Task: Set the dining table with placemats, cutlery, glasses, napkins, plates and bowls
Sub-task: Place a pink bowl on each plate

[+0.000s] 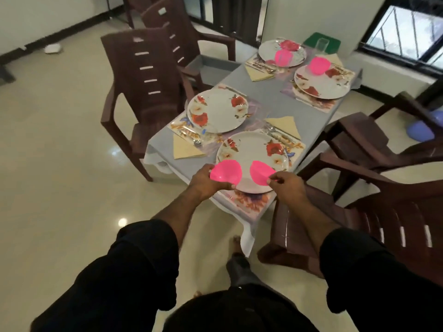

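Observation:
My left hand grips a pink bowl by its rim, and my right hand pinches a second pink bowl. Both bowls hang over the near edge of the closest floral plate. A second floral plate lies to the left with nothing on it. Each of the two far plates carries a pink bowl. Yellow napkins and cutlery lie beside the plates on floral placemats.
The grey-clothed table is ringed by brown plastic chairs. A clear glass stands at the far end near a green mat. Open tiled floor lies to the left.

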